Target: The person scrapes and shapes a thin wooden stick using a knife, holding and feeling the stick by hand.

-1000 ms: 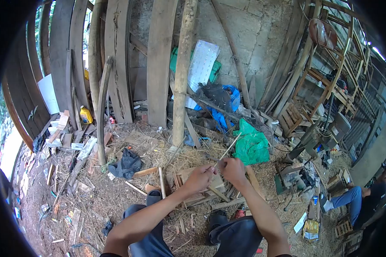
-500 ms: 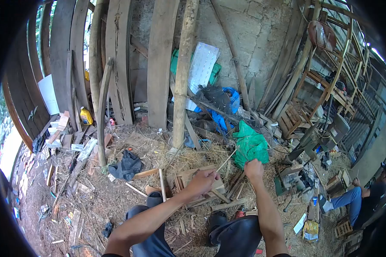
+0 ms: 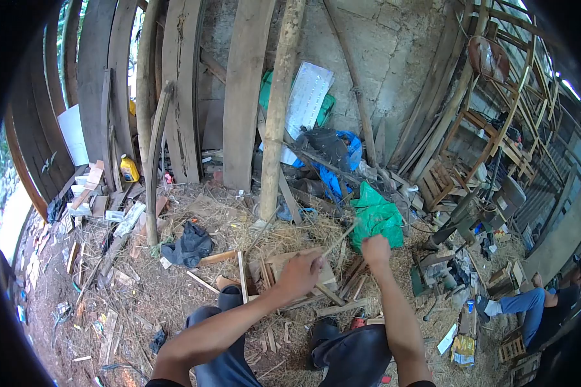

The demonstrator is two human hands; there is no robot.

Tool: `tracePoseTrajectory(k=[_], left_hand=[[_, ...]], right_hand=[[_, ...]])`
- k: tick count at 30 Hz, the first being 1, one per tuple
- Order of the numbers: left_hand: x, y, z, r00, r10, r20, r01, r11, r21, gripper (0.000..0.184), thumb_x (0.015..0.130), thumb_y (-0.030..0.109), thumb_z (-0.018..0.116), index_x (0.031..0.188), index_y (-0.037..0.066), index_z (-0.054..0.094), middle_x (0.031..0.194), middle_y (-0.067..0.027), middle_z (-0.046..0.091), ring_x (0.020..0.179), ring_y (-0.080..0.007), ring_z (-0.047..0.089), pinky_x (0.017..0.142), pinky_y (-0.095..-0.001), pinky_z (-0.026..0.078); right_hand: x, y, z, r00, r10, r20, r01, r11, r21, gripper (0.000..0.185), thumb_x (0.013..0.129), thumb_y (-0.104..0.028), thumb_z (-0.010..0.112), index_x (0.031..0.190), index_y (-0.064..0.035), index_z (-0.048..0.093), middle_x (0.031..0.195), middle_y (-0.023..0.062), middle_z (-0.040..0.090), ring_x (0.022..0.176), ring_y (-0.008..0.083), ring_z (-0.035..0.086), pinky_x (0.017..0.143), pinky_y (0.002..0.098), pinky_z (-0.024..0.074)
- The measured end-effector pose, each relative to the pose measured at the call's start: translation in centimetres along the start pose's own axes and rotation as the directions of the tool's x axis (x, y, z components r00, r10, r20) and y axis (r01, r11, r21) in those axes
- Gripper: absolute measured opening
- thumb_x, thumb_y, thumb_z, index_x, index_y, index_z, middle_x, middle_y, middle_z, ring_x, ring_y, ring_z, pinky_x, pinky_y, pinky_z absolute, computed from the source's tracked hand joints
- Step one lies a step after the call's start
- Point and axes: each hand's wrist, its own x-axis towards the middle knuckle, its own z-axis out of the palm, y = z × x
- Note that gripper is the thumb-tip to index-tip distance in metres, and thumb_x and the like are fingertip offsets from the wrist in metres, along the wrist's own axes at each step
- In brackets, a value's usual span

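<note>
My left hand (image 3: 299,275) is closed around the lower end of a thin pale stick (image 3: 339,240), which slants up and to the right. Apart from it, my right hand (image 3: 376,250) is closed, in front of the lower edge of a green plastic sheet (image 3: 377,216); what it holds, if anything, is too small to make out. Below my hands, short wood pieces (image 3: 342,309) lie on straw between my feet.
A wooden pole (image 3: 279,122) stands ahead. Black cloth (image 3: 188,245) and a yellow bottle (image 3: 129,169) are at left. A metal tool stand (image 3: 455,222) is at right, where a person (image 3: 534,306) sits near wooden frames (image 3: 490,129).
My right hand has left the stick and moved right, away from my left hand. The stick stays in my left hand, which has shifted slightly left.
</note>
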Motion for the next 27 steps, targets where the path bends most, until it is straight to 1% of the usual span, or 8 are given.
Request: tracePoseTrajectory(k=[6, 8, 9, 11, 14, 20, 24, 27], left_hand=[[0.1, 0.6, -0.5, 0.998, 0.035, -0.059, -0.042, 0.993, -0.112, 0.014, 0.09, 0.014, 0.044, 0.094, 0.005, 0.054, 0.075, -0.0203, 0.061, 0.07, -0.0411, 0.059, 0.062, -0.0491, 0.045], [0.3, 0.4, -0.6, 0.999, 0.002, -0.045, -0.006, 0.995, -0.096, 0.014, 0.09, 0.014, 0.044, 0.094, 0.005, 0.054, 0.075, -0.0207, 0.061, 0.069, -0.0414, 0.059, 0.063, -0.0496, 0.045], [0.5, 0.2, -0.7, 0.999, -0.029, -0.024, 0.027, 0.997, -0.07, 0.015, 0.09, 0.014, 0.044, 0.093, 0.004, 0.054, 0.074, -0.0212, 0.06, 0.069, -0.0416, 0.059, 0.063, -0.0501, 0.045], [0.7, -0.2, 0.0, 0.999, 0.003, -0.048, -0.006, 0.998, -0.062, 0.015, 0.09, 0.014, 0.044, 0.093, 0.004, 0.054, 0.074, -0.0216, 0.06, 0.069, -0.0419, 0.059, 0.062, -0.0501, 0.045], [0.5, 0.4, 0.5, 1.0, 0.016, -0.016, -0.017, 1.0, -0.024, 0.015, 0.09, 0.015, 0.044, 0.093, 0.004, 0.054, 0.074, -0.0224, 0.06, 0.068, -0.042, 0.059, 0.062, -0.0499, 0.045], [0.9, -1.1, 1.5, 0.999, 0.015, -0.045, -0.018, 0.997, -0.079, 0.02, 0.091, 0.016, 0.046, 0.094, -0.001, 0.055, 0.07, -0.0223, 0.056, 0.061, -0.0372, 0.055, 0.058, -0.0425, 0.042], [2.0, -1.2, 1.0, 0.988, -0.021, -0.155, -0.003, 0.988, -0.152, 0.02, 0.091, 0.016, 0.045, 0.096, 0.0, 0.056, 0.069, -0.0225, 0.058, 0.063, -0.0377, 0.058, 0.058, -0.0453, 0.043], [1.8, -0.4, -0.3, 0.992, -0.099, -0.077, 0.082, 0.977, -0.196, 0.021, 0.092, 0.015, 0.044, 0.093, -0.001, 0.057, 0.069, -0.0197, 0.059, 0.061, -0.0329, 0.058, 0.058, -0.0412, 0.043]], right_hand=[[-0.3, 4.3, 2.2, 0.957, 0.29, 0.028, -0.291, 0.95, 0.115, 0.032, 0.078, -0.027, 0.06, 0.08, 0.0046, 0.065, 0.085, 0.0276, 0.064, 0.081, 0.0425, 0.063, 0.073, 0.0455, 0.0506], [0.1, 4.3, 2.5, 0.982, 0.184, 0.038, -0.174, 0.815, 0.552, 0.037, 0.085, -0.034, 0.058, 0.083, 0.0029, 0.065, 0.066, 0.0147, 0.062, 0.056, 0.0296, 0.06, 0.051, 0.0388, 0.0469], [-0.1, 3.3, 1.2, 0.984, 0.176, 0.033, -0.165, 0.821, 0.547, 0.037, 0.085, -0.034, 0.058, 0.083, 0.0029, 0.065, 0.066, 0.0147, 0.062, 0.056, 0.0296, 0.06, 0.051, 0.0388, 0.0469], [-1.9, -0.7, -3.7, 0.942, 0.104, 0.32, -0.336, 0.23, 0.914, 0.038, 0.088, -0.039, 0.057, 0.091, -0.0015, 0.062, 0.053, -0.0044, 0.038, 0.043, 0.006, 0.033, 0.039, 0.0246, 0.0261], [-3.7, -4.6, -6.7, 0.971, -0.028, 0.236, -0.234, 0.062, 0.97, 0.033, 0.091, -0.037, 0.055, 0.092, -0.0049, 0.064, 0.053, -0.0087, 0.028, 0.042, 0.0015, 0.024, 0.036, 0.0202, 0.0179], [-5.2, -7.4, -5.3, 0.952, -0.217, 0.217, -0.18, 0.177, 0.968, 0.016, 0.089, -0.02, 0.058, 0.09, -0.0054, 0.063, 0.053, -0.0093, 0.036, 0.042, 0.0017, 0.029, 0.038, 0.0208, 0.0209], [-6.2, -9.1, -4.9, 0.925, -0.371, 0.083, 0.083, 0.411, 0.908, 0.022, 0.089, -0.021, 0.058, 0.083, -0.0007, 0.064, 0.052, -0.0016, 0.047, 0.042, 0.0074, 0.038, 0.041, 0.0275, 0.027], [-5.9, -8.5, -4.8, 0.887, -0.461, 0.005, 0.351, 0.682, 0.642, 0.024, 0.084, -0.022, 0.061, 0.077, 0.0009, 0.064, 0.053, 0.0094, 0.055, 0.044, 0.0162, 0.051, 0.044, 0.0316, 0.0359]])
